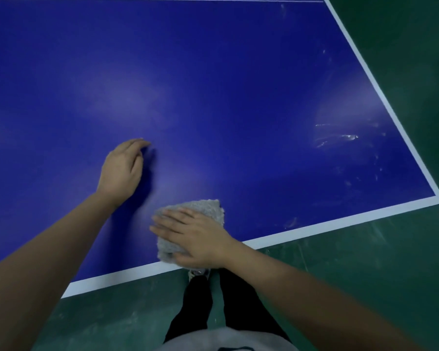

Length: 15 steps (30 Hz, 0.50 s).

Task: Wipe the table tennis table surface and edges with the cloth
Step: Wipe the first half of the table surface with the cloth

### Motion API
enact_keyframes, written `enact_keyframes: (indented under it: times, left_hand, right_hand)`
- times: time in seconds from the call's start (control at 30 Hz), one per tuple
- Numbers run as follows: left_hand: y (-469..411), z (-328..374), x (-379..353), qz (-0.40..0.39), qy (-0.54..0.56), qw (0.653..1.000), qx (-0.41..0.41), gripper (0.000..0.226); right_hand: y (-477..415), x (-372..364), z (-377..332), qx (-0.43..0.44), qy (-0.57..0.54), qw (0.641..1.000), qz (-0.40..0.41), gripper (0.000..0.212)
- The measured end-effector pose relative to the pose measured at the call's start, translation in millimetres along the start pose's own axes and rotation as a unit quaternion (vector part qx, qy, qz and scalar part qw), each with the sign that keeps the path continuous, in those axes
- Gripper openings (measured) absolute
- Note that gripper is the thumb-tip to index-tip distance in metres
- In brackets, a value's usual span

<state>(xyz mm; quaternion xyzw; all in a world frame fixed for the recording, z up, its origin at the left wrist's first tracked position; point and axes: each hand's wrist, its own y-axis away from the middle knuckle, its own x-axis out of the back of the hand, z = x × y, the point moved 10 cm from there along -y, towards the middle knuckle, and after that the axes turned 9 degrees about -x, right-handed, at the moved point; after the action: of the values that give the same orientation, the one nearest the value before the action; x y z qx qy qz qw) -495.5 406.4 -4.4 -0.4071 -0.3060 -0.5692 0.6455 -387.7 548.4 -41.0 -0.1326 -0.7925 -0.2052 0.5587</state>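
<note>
Two hands lie on the blue surface (238,84): your right hand (195,236) presses flat, fingers straight, on the grey cloth (200,207) just beside the white near edge (314,228); your left hand (121,171) rests apart, loosely curled, holding nothing.

The surface (213,97) is a deep blue table tennis top, smooth and slightly glossy, with soft patches of reflected light. A white line (340,219) borders its near edge and its right edge, and the two runs meet at the near right corner. Pale streaks and smears (340,138) shine on the blue close to the right edge.

The cloth (195,206) is grey and fluffy, bunched into a thick wad. It lies on the surface just inside the near edge, its near end reaching the white line. The right hand (195,236) lies flat on it with straight fingers, so only the cloth's far and left parts show.
</note>
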Motion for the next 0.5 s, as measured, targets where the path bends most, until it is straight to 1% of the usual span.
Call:
enact_keyframes:
  times: [0.07,0.17,0.23,0.3,0.33,0.4,0.47,0.5]
  left_hand:
    - [-0.7,4.5,-2.3,0.0,0.009,1.0,-0.007,0.04]
    - [-1.9,12.9,-7.2,-0.003,0.027,1.0,-0.011,0.038]
    - [-4.1,22.4,-11.4,-0.009,0.034,0.999,-0.016,0.043]
    - [-7.6,32.1,-18.7,-0.023,0.042,0.999,-0.023,0.045]
    - [-9.6,37.1,-23.6,-0.031,0.044,0.998,-0.027,0.045]
    - [-13.1,48.2,-34.6,-0.045,0.049,0.997,-0.037,0.045]
    - [-16.7,61.8,-46.5,-0.055,0.051,0.996,-0.049,0.046]
    - [-18.6,69.2,-53.0,-0.057,0.047,0.996,-0.053,0.046]
  right_hand:
    - [25.1,1.4,25.7,-0.044,-0.026,0.999,0.008,0.059]
    - [64.7,2.4,78.7,-0.144,0.004,0.99,0.004,0.06]
    - [93.5,7.4,117.6,-0.221,0.012,0.975,0.002,0.06]
    - [125.3,13.0,155.1,-0.299,0.013,0.954,0.011,0.067]
    - [142.6,16.8,173.2,-0.334,0.007,0.942,0.026,0.071]
    - [177.7,27.2,208.1,-0.407,-0.025,0.91,0.071,0.07]
    - [209.6,35.9,241.8,-0.492,-0.036,0.862,0.113,0.064]
    - [222.9,38.2,256.5,-0.543,-0.038,0.829,0.131,0.06]
